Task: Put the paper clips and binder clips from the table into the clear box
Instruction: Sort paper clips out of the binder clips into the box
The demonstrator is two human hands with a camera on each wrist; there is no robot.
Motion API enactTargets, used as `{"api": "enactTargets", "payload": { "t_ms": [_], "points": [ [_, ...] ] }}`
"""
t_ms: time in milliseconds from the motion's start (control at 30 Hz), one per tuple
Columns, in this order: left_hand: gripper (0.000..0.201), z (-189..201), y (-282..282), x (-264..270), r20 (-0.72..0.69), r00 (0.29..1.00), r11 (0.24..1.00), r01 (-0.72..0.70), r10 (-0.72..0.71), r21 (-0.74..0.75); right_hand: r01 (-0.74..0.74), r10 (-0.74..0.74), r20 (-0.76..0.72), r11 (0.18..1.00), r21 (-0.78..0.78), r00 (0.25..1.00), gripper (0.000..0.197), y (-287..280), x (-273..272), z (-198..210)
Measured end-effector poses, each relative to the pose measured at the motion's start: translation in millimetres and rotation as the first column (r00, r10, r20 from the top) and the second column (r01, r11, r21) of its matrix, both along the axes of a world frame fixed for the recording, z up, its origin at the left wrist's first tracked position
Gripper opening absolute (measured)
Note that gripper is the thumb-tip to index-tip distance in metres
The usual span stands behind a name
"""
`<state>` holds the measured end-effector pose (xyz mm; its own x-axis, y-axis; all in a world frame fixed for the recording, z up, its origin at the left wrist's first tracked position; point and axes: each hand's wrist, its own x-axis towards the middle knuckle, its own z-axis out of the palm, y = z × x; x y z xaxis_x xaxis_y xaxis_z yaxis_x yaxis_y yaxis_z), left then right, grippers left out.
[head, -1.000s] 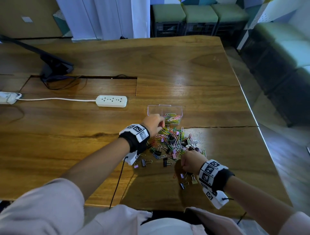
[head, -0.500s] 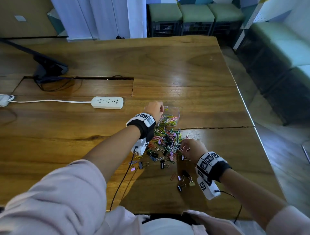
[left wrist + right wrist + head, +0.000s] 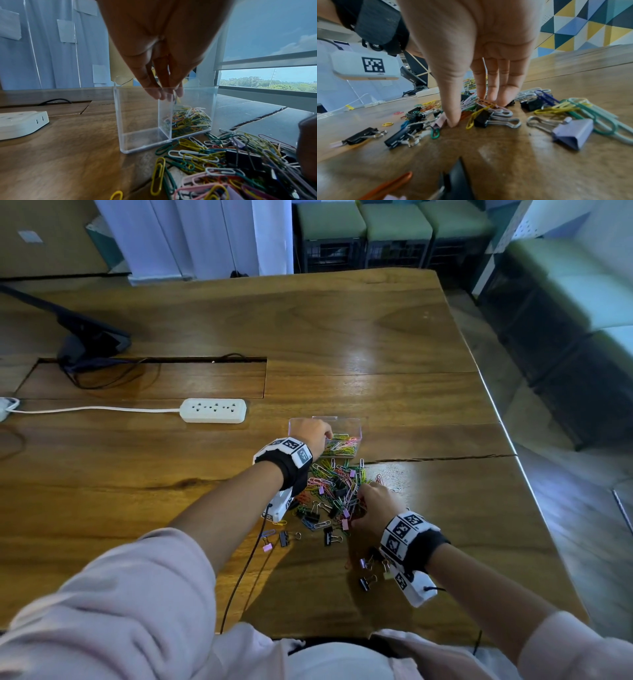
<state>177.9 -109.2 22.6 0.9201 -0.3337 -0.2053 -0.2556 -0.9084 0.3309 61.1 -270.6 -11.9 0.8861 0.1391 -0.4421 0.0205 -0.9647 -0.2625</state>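
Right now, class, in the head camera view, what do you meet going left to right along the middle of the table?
White cable → power strip → left hand → clear box → table edge.

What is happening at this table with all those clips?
A person is sorting a pile of coloured paper clips and binder clips on the wooden table into a clear plastic two-compartment box. The left hand hangs over the box, fingertips at its rim above the right compartment, which already holds paper clips; the left compartment is bare. The right hand presses fingers and thumb into the pile, gathering more. Most clips remain on the table.
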Motion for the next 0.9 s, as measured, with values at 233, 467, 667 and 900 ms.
{"api": "enactTargets", "payload": {
  "t_ms": [233, 467, 667, 900],
  "points": [
    [0.032, -1.3, 6.7, -13.9, 0.116, 0.993, 0.995, 0.047, -0.036, -0.09, -0.018, 0.018, 0.034, 1.0, 0.023, 0.999, 0.027, -2.2, 5.0, -2.3],
    [0.02, -11.8, 12.9, -56.7, 0.225, 0.947, 0.954, 0.264, -0.229, -0.14, -0.004, 0.0, 0.074, 0.998, 0.06, 0.997, 0.028, -7.5, 5.5, 0.0],
    [0.014, -17.0, 26.2, -91.2, -0.123, 0.896, 0.905, 0.423, -0.426, -0.051, 0.075, -0.086, 0.091, 0.99, 0.117, 0.992, 0.022, -15.7, 7.4, 10.8],
    [0.03, -26.4, 35.1, -108.3, -0.259, 0.877, 0.899, 0.433, -0.406, 0.058, 0.111, -0.123, 0.05, 0.974, 0.196, 0.991, 0.014, -26.8, 15.8, 27.3]
  ]
}}
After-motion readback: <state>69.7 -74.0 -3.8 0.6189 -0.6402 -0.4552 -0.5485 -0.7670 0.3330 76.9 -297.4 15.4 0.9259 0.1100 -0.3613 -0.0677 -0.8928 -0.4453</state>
